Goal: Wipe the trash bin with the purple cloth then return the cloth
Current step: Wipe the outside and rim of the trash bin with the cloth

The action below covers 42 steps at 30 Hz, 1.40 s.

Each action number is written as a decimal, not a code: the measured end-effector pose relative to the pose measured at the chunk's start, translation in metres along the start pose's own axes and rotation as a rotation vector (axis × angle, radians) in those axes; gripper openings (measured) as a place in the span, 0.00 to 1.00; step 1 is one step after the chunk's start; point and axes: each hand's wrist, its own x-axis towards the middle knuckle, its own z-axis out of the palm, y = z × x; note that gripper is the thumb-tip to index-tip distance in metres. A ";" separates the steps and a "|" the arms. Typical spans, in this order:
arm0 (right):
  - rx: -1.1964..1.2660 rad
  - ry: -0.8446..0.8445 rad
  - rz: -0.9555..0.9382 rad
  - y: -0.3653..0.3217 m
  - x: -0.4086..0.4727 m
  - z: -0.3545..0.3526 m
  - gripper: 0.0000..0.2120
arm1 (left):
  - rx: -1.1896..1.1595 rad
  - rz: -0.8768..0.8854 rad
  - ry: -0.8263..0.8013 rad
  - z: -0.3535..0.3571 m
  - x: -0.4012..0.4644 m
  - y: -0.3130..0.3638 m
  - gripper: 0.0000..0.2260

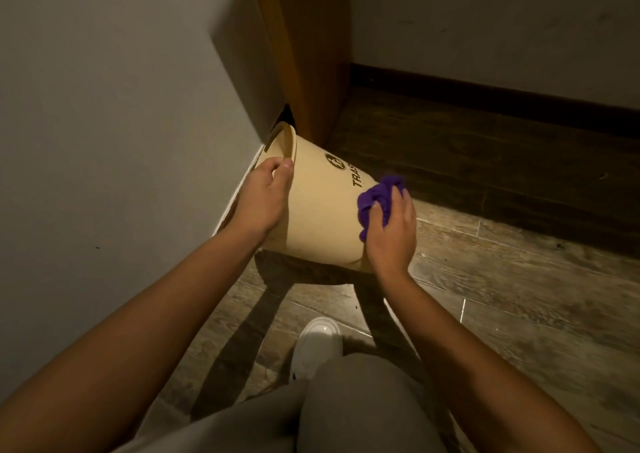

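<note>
A cream plastic trash bin (318, 210) with black lettering is tipped on its side, its open mouth turned toward the wall on the left and its base toward me. My left hand (265, 196) grips the bin's rim, thumb on the outside. My right hand (393, 231) holds a bunched purple cloth (375, 198) and presses it against the bin's right side near the base. Part of the lettering is hidden behind the cloth.
A grey wall (121, 123) runs close along the left. A wooden panel (311, 54) stands in the corner behind the bin. Wood-look floor (519, 297) stretches to the right, up to a dark baseboard. My white shoe (317, 345) and knee are just below the bin.
</note>
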 end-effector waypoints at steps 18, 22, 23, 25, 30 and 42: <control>-0.055 -0.097 -0.025 -0.018 0.049 -0.002 0.22 | 0.079 0.153 -0.019 0.002 -0.015 -0.004 0.13; -0.022 -0.064 0.096 0.016 0.032 -0.019 0.24 | 0.198 0.208 -0.044 0.011 -0.014 0.011 0.16; -0.011 -0.050 0.071 0.016 0.022 -0.021 0.24 | 0.239 0.218 -0.039 0.014 -0.014 0.015 0.16; 0.034 -0.026 -0.049 0.002 -0.005 -0.023 0.24 | 0.287 0.191 -0.040 0.019 -0.007 0.030 0.17; 0.178 0.043 -0.183 -0.045 -0.035 -0.025 0.23 | 0.168 0.031 -0.570 0.004 0.012 0.085 0.23; 0.310 -0.114 -0.018 -0.073 0.003 -0.013 0.23 | 0.266 0.220 -0.183 -0.016 -0.035 0.008 0.24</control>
